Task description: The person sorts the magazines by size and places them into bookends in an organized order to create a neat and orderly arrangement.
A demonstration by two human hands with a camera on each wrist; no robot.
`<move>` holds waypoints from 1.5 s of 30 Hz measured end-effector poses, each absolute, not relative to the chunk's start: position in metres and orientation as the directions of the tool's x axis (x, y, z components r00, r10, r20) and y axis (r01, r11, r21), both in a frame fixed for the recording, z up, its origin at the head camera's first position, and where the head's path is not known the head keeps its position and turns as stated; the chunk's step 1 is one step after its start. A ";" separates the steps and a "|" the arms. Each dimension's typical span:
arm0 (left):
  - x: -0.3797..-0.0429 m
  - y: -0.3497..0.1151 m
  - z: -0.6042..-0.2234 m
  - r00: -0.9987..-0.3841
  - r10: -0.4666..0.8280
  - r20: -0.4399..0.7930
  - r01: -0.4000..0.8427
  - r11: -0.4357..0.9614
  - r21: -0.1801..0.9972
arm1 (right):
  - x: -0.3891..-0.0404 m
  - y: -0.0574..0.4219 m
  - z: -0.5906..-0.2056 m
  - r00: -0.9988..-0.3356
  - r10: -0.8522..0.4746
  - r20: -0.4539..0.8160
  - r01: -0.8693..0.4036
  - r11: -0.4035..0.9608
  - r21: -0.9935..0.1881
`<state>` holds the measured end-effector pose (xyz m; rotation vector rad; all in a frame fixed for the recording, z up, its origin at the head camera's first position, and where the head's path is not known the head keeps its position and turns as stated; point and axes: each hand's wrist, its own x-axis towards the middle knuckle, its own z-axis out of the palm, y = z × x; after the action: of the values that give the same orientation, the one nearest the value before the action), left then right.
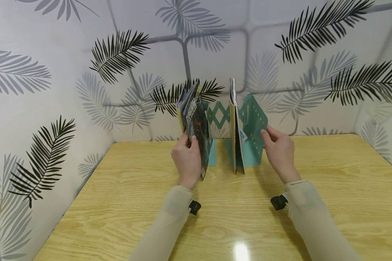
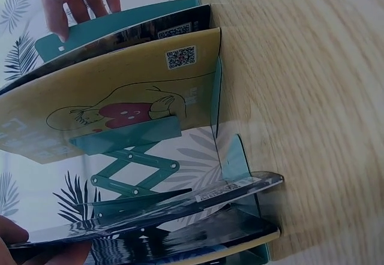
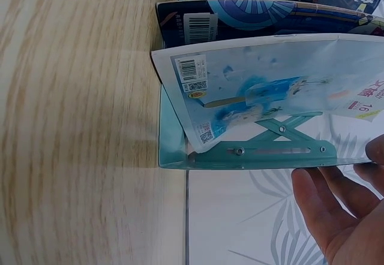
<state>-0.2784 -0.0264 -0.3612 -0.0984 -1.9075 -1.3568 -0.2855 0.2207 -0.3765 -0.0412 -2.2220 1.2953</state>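
Observation:
A green expandable bookend (image 1: 219, 115) with a criss-cross lattice stands on the table against the wall. My left hand (image 1: 187, 159) grips a few thin magazines (image 1: 197, 121) at its left side, thumb on the dark front cover; they lean to the left. The right hand (image 1: 281, 150) pinches the edge of the bookend's perforated right end plate (image 1: 255, 125). Between the hands, more magazines (image 1: 233, 134) stand upright by that plate. One has a yellow cover (image 2: 120, 91) with a red drawing, and a pale-covered one (image 3: 258, 91) faces the plate in the right wrist view.
The light wooden table (image 1: 124, 214) runs up to a wall (image 1: 134, 90) printed with grey and black leaves. Another wall (image 1: 29, 127) borders the table's left side. Black wrist cameras (image 1: 194, 207) sit at both sleeves.

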 end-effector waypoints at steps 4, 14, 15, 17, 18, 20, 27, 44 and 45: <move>-0.279 -0.028 -0.361 -0.700 -0.361 0.616 0.464 0.426 0.777 | -0.285 0.220 -0.379 -0.846 0.296 0.444 -0.246 0.523 -0.816; -0.283 -0.027 -0.361 -0.709 -0.356 0.608 0.473 0.400 0.785 | -0.286 0.221 -0.378 -0.838 0.297 0.457 -0.256 0.525 -0.812; -0.283 -0.027 -0.361 -0.711 -0.355 0.607 0.474 0.395 0.787 | -0.286 0.222 -0.378 -0.838 0.297 0.459 -0.258 0.525 -0.811; -0.283 -0.027 -0.361 -0.711 -0.355 0.608 0.476 0.394 0.786 | -0.286 0.221 -0.378 -0.836 0.296 0.461 -0.261 0.525 -0.810; -0.284 -0.027 -0.361 -0.709 -0.354 0.609 0.477 0.395 0.785 | -0.286 0.221 -0.378 -0.836 0.297 0.461 -0.260 0.526 -0.810; -0.284 -0.028 -0.362 -0.712 -0.350 0.609 0.479 0.391 0.786 | -0.286 0.221 -0.379 -0.835 0.300 0.461 -0.255 0.531 -0.808; -0.282 -0.028 -0.363 -0.715 -0.332 0.615 0.479 0.408 0.777 | -0.285 0.222 -0.379 -0.833 0.300 0.466 -0.250 0.547 -0.799; -0.274 -0.034 -0.372 -0.778 -0.251 0.576 0.457 0.404 0.793 | -0.284 0.221 -0.378 -0.834 0.299 0.463 -0.255 0.536 -0.805; -0.273 -0.035 -0.373 -0.782 -0.243 0.574 0.463 0.390 0.796 | -0.284 0.221 -0.378 -0.834 0.299 0.463 -0.255 0.536 -0.805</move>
<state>-0.2734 -0.0346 -0.3735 -0.1873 -2.0187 -1.4373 -0.2839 0.2211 -0.3781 -0.0359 -2.2112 1.2865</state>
